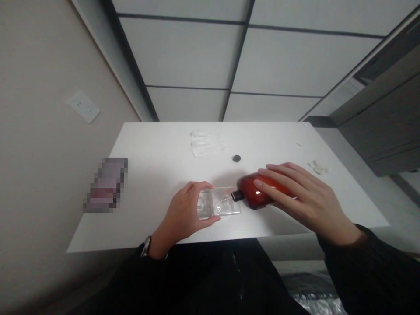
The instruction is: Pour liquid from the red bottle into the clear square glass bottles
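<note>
My left hand point(188, 209) grips the left end of a clear plastic case point(234, 208) with two square sections, thumb at its near edge and fingers at the far edge. In my right hand point(305, 197) is a reddish-brown bottle point(254, 194), tipped on its side with its open black neck pointing left, just over the case's right section. A thin stream of liquid seems to run from the neck into that section. Beyond the bottle, a round black cap point(236, 158) lies on the white table point(154, 153).
White gloves or thin cloth point(206, 143) lie flat toward the table's back. A crumpled pale scrap point(317, 167) is at the right, and a blurred-out flat object point(106, 186) rests at the left edge. Panelled doors point(190, 52) rise behind the table.
</note>
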Available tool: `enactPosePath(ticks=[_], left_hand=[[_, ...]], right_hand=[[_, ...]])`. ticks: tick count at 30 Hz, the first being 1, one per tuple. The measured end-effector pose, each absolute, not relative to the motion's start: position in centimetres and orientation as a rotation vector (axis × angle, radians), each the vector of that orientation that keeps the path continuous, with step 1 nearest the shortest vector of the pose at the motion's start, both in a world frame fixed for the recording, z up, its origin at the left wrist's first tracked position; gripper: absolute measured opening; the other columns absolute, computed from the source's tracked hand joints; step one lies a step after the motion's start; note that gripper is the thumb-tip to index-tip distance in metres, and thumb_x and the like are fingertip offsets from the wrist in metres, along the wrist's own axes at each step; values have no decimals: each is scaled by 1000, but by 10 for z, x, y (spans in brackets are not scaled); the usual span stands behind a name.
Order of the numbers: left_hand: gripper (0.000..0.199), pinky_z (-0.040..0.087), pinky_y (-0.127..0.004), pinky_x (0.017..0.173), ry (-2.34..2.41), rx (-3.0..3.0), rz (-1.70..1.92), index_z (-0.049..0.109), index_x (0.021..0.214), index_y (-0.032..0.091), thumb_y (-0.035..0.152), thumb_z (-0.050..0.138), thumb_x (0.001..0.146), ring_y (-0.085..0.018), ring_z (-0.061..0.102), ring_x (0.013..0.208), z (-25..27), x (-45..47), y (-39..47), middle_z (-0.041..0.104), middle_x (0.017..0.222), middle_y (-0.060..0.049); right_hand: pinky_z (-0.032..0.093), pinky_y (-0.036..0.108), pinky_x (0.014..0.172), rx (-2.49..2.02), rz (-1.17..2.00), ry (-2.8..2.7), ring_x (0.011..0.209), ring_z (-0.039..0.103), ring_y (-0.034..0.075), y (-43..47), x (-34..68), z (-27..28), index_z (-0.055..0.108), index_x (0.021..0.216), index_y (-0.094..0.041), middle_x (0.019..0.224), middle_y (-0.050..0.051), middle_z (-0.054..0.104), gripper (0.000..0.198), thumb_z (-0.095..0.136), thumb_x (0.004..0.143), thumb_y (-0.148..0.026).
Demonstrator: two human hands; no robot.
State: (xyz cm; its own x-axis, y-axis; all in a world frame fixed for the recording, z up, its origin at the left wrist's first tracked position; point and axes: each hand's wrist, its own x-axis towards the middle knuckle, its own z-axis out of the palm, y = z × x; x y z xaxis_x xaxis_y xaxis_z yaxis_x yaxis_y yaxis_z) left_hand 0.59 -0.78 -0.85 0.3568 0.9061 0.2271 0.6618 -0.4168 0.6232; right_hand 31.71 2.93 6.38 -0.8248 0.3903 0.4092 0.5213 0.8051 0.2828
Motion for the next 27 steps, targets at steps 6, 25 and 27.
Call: enactPosePath(ticks=[6, 25, 27], left_hand=[[74, 59, -47, 97, 1365, 2191, 793, 49, 131, 25, 31, 93, 72, -30, 69, 115, -11, 6, -8, 68, 127, -9], [75, 59, -47, 97, 1357, 2206, 803, 51, 131, 24, 31, 94, 71, -30, 69, 114, -11, 5, -8, 69, 127, -8], [75, 59, -48, 97, 1351, 2203, 815, 52, 131, 24, 31, 95, 70, -30, 69, 114, -12, 5, -8, 70, 127, -9]], right_hand=[[60, 55, 101, -699, -560, -2653, 126, 67, 35, 29, 317, 65, 57, 142, -14, 138, 17, 70, 58, 71, 88, 4], [59, 54, 103, -697, -566, -2664, 129, 66, 34, 29, 318, 66, 57, 144, -15, 139, 17, 69, 58, 69, 91, 3], [60, 55, 102, -696, -569, -2662, 127, 68, 35, 29, 317, 67, 57, 143, -15, 138, 18, 70, 57, 70, 90, 3]])
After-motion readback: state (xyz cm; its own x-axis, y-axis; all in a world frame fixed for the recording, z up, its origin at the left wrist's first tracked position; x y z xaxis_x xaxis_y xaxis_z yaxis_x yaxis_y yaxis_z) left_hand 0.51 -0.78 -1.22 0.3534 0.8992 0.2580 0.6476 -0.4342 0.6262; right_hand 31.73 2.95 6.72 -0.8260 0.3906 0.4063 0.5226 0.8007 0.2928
